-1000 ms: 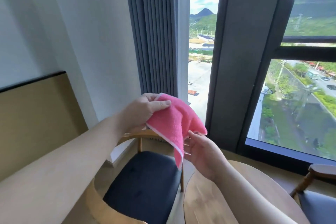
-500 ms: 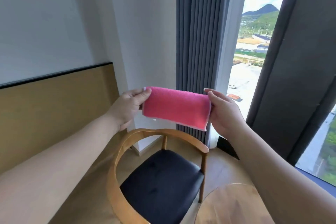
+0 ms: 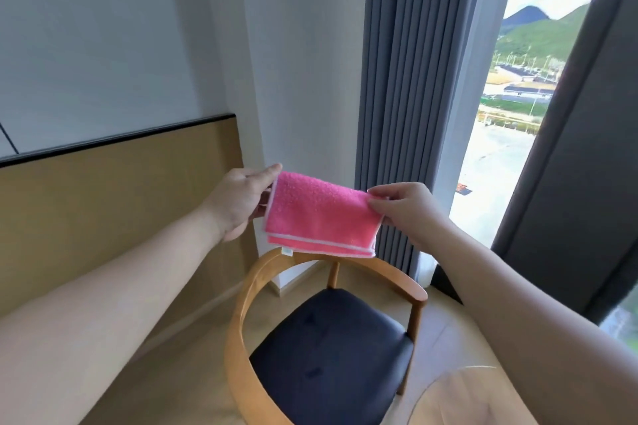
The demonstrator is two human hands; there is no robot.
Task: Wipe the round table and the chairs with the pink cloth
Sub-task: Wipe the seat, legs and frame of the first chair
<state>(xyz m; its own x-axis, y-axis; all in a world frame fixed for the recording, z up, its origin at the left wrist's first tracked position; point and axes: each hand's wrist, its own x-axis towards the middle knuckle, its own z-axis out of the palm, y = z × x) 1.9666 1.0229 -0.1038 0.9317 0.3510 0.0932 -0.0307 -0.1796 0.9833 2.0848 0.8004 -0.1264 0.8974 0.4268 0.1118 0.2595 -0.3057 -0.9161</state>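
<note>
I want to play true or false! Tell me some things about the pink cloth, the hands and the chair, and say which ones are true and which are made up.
1. Both hands hold the pink cloth. True: the left hand pinches one end and the right hand pinches the other.
2. The cloth lies flat on the chair seat. False: it is held up in the air above the chair.
3. The cloth is folded. True: layered edges show along its bottom.
4. The chair seat is bright red. False: it is dark, in a wooden frame.
5. The cloth is being wiped over the round table. False: it does not touch the table.
</note>
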